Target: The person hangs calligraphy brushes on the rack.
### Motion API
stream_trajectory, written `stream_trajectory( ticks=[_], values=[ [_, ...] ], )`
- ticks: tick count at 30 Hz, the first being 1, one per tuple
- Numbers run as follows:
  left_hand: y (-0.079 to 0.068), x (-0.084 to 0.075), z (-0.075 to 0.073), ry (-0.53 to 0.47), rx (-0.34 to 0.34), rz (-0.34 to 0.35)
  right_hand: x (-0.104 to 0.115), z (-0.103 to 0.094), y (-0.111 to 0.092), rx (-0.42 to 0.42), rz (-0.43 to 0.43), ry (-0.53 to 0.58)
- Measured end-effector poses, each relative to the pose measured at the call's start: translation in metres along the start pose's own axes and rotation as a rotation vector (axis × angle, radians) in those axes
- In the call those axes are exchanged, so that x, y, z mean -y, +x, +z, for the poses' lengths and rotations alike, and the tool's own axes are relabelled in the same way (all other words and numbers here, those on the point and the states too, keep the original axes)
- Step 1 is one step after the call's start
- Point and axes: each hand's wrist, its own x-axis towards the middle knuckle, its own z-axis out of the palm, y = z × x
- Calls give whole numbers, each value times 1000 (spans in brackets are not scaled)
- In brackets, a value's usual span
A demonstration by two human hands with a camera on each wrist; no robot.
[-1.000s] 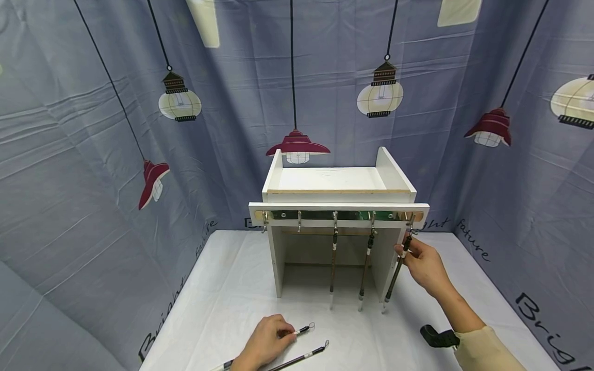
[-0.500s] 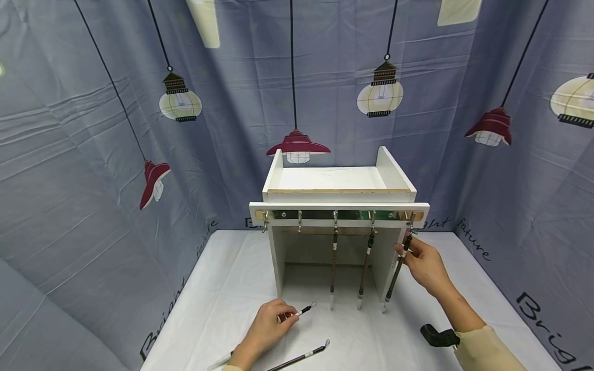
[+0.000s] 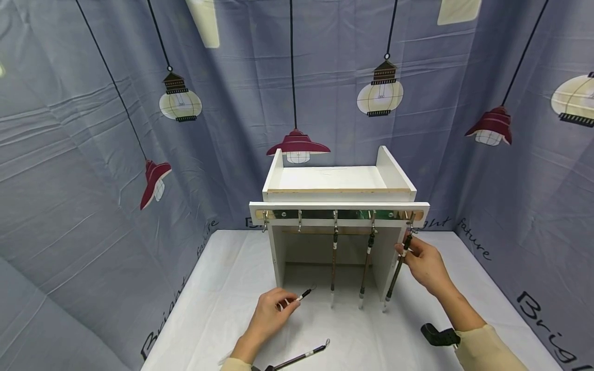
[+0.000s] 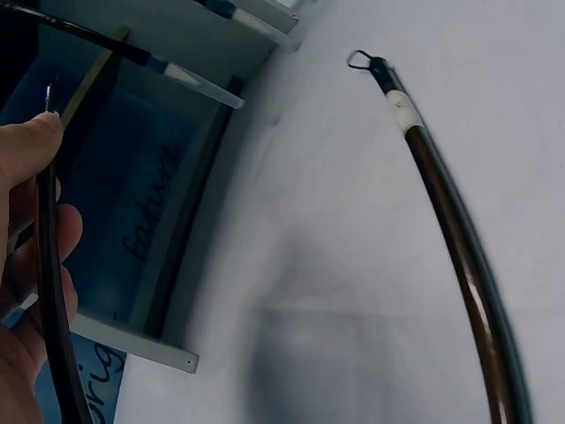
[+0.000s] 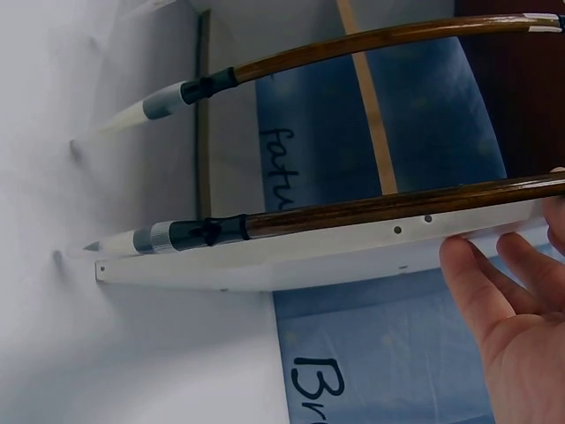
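Note:
My left hand (image 3: 271, 314) is raised over the white table, pinching a calligraphy brush (image 4: 51, 256) near its looped top end. The loop points toward the rack in the head view. At the right end of the hook rail, my right hand (image 3: 428, 268) holds the upper handle of a hanging calligraphy brush (image 3: 396, 275), whose loop is at the last hook (image 3: 411, 219). That brush's capped tip (image 5: 115, 245) points down. Two more brushes hang to its left, the middle brush (image 3: 334, 263) and its neighbour (image 3: 366, 263). Another brush (image 3: 303, 355) lies on the table below my left hand.
A white wooden rack (image 3: 341, 198) with an open-topped tray stands at the table's back. Its front rail (image 3: 278, 222) carries several metal hooks; the two left hooks hold no brush. A grey-blue curtain (image 3: 232, 129) printed with lamps surrounds the white table (image 3: 209, 288).
My left hand has lifted its brush and moved forward, closer to the rack. The right hand and the hanging brushes have stayed in place.

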Motion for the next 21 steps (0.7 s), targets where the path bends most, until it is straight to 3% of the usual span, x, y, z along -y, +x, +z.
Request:
stream_trajectory(
  ticks=[8, 21],
  values=[
    [11, -8, -4, -16, -49, -47, -1, 0, 1, 9, 4, 16],
    [31, -19, -8, -35, -130, 9, -2, 1, 1, -7, -16, -3]
  ],
)
